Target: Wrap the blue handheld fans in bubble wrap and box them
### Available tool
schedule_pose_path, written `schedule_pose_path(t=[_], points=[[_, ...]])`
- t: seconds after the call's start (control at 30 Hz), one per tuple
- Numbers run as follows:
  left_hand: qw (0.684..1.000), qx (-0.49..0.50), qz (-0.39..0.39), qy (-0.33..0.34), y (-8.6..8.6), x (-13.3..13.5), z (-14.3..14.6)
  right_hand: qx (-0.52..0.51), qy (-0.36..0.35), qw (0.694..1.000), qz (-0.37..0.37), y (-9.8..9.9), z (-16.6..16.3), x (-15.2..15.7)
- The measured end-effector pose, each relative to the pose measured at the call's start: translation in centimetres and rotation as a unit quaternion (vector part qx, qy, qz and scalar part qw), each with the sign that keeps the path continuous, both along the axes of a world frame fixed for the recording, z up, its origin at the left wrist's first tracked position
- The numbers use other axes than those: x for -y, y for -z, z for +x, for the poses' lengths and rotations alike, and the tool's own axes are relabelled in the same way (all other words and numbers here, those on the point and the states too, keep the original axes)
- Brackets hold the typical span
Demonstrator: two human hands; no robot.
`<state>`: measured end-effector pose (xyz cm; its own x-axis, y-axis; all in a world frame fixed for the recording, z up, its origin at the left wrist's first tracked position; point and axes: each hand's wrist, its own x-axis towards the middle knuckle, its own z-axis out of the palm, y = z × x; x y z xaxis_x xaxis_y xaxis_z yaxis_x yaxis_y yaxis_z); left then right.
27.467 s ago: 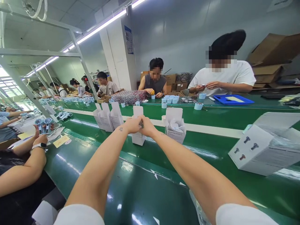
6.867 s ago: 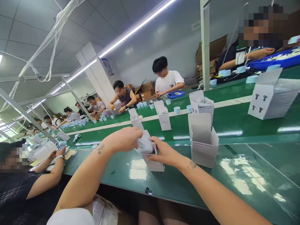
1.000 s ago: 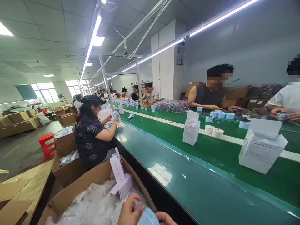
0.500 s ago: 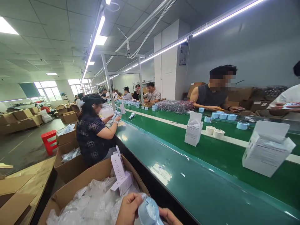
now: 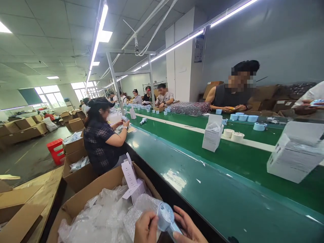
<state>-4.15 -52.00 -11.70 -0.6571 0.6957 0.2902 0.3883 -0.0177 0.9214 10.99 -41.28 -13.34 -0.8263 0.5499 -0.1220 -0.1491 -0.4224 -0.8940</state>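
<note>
A light blue handheld fan [image 5: 165, 215] is between my hands at the bottom of the view, its round grilled head tilted up and its handle pointing down right. My left hand [image 5: 146, 226] is closed, thumb and fingers at the left edge of the fan's head. Right behind that hand lies a clear bubble wrap bag [image 5: 141, 206]; whether the fingers also pinch it, I cannot tell. My right hand [image 5: 188, 225] grips the handle, thumb across it and the other fingers raised behind. The handle's lower end is cut off by the frame.
A large carton [image 5: 83, 199] of clear bags and opened white boxes [image 5: 130, 177] stands at left. Beyond the conveyor's edge, white boxes [image 5: 212, 136], blue fan parts [image 5: 243, 117] and cream round parts [image 5: 237, 136] sit on the green belt [image 5: 182, 136]. Co-workers sit along both sides.
The fan has risen slightly and shifted right in my hands, showing more of its handle. My right fingers have come into fuller view. The bubble wrap bag shows more clearly beside the fan.
</note>
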Motion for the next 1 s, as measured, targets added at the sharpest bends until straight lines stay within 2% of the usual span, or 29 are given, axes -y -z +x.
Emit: schedule_pose_path(t=[0.07, 0.13, 0.23, 0.33, 0.43, 0.53, 0.6, 0.67, 0.73, 0.83, 0.9, 1.0], points=[[0.999, -0.025, -0.009, -0.018, -0.6, -0.1, 0.8, 0.038, -0.02, 0.999, 0.023, -0.9, 0.3, 0.4], [0.999, -0.024, -0.03, -0.017, -1.4, -0.4, 1.2, 0.069, -0.033, 0.997, 0.016, -1.8, 0.5, 1.2], [0.998, -0.052, -0.043, 0.017, -2.0, -0.4, 1.3, 0.094, -0.014, 0.995, -0.014, -2.8, 0.7, 2.1], [0.996, -0.058, -0.039, 0.057, -2.1, 0.2, 1.2, 0.086, 0.01, 0.996, -0.013, -3.1, 0.8, 2.3], [0.993, 0.064, -0.059, 0.076, -1.9, 0.3, 0.6, 0.084, 0.018, 0.996, 0.025, -3.0, 0.9, 2.5], [0.968, 0.201, -0.113, 0.098, -1.5, -0.3, -0.2, 0.124, 0.019, 0.991, 0.054, -2.5, 1.0, 2.7], [0.961, 0.205, -0.145, 0.113, -1.1, -0.6, -0.5, 0.15, 0.018, 0.986, 0.069, -2.1, 1.0, 2.9], [0.978, 0.109, -0.15, 0.099, -0.9, -0.7, -0.4, 0.163, 0.025, 0.982, 0.095, -1.7, 1.0, 3.1], [0.989, -0.06, -0.119, 0.068, -0.7, -0.5, 0.0, 0.167, 0.033, 0.978, 0.123, -1.4, 0.9, 3.1], [0.959, -0.275, -0.052, 0.045, -0.7, 0.0, 0.6, 0.184, 0.054, 0.971, 0.142, -1.0, 0.7, 3.2], [0.94, -0.334, -0.016, 0.059, -0.8, 0.4, 0.7, 0.196, 0.072, 0.972, 0.11, -1.0, 0.7, 3.1], [0.93, -0.349, -0.003, 0.116, -0.9, 1.3, 0.9, 0.168, 0.07, 0.983, 0.016, -1.6, 0.7, 3.0]])
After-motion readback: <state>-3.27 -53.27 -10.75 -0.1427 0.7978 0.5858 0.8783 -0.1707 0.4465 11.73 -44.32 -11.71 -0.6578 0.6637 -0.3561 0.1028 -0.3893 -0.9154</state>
